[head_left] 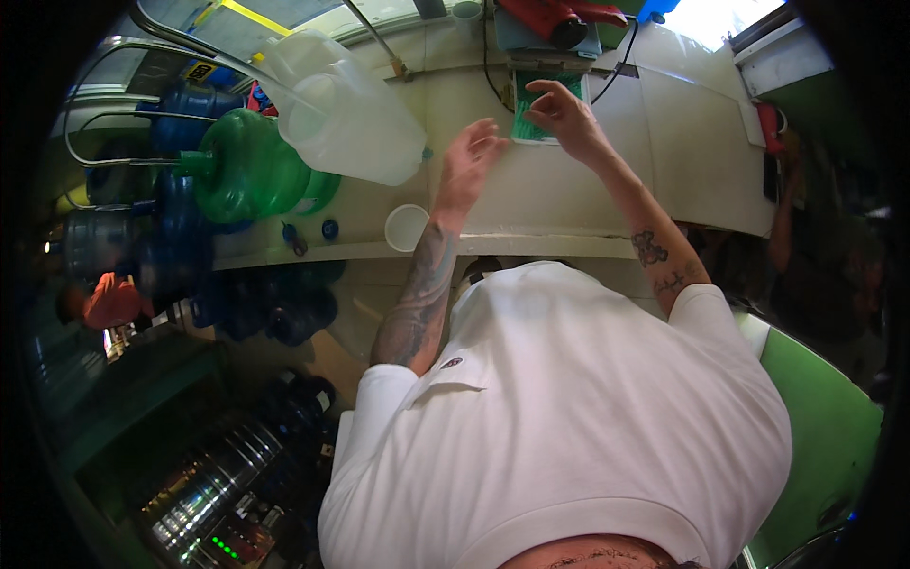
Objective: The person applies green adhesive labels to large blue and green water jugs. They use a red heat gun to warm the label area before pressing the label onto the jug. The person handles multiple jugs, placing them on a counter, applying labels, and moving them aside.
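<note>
My left hand (466, 166) is held above the pale counter (474, 209), palm inward, fingers loosely apart and slightly blurred. No object shows in it. Farther right and forward is my right hand (569, 121), its fingers bent but spread, with nothing visible between them. It hangs beside and partly over a shallow white tray (538, 142) of thin green pieces (523, 121); I cannot tell whether it touches them. Left of my left hand stands a large translucent white jug (355, 123), and a white round tub (408, 228) sits by the counter's near edge.
A green water bottle (245, 166) lies at the left beside curved metal pipes (123, 161) and several blue bottles. Small blue caps (330, 229) rest near the counter edge. At the back is a red tool with a black nozzle (569, 33) and a black cord (621, 66).
</note>
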A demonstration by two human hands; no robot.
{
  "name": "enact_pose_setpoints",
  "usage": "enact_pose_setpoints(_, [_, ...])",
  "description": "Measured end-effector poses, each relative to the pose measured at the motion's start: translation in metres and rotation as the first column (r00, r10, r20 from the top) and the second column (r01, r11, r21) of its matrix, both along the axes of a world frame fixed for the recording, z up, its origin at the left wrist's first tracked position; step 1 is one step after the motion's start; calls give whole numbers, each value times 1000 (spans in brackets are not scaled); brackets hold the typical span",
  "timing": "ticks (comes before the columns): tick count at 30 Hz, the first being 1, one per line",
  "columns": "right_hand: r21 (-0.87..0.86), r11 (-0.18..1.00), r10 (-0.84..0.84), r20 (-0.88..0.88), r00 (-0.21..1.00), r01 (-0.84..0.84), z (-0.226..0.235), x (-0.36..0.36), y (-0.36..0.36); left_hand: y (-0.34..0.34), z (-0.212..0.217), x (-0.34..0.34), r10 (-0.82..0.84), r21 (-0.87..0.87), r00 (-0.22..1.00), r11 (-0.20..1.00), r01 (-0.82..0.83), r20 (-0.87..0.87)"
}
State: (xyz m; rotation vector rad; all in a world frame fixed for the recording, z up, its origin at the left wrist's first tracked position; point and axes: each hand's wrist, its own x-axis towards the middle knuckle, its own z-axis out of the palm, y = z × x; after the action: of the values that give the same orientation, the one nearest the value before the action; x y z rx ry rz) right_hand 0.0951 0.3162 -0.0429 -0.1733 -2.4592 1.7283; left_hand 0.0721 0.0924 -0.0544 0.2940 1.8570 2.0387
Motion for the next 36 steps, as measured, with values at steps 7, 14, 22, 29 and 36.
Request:
enact_pose_setpoints(7, [205, 978, -62, 111, 992, 38, 1, 37, 29, 29, 17, -13, 67, 91, 997, 993, -69, 29])
enact_pose_setpoints(14, [606, 744, 211, 186, 960, -281, -48, 25, 65, -2, 76, -12, 152, 246, 970, 964, -103, -189])
enact_pose_setpoints(22, [724, 637, -61, -294, 954, 264, 36, -94, 173, -152, 158, -63, 362, -8, 746, 897, -441, -558])
enact_pose_setpoints(29, [910, 401, 144, 46, 989, -101, 29, -159, 166, -227, 149, -198, 455, -67, 704, 813, -578, -546])
enact_pose_setpoints(36, [740, 671, 27, 29, 999, -39, 45, -122, 102, -243, 91, -350, 303, -212, 840, 877, -430, -449])
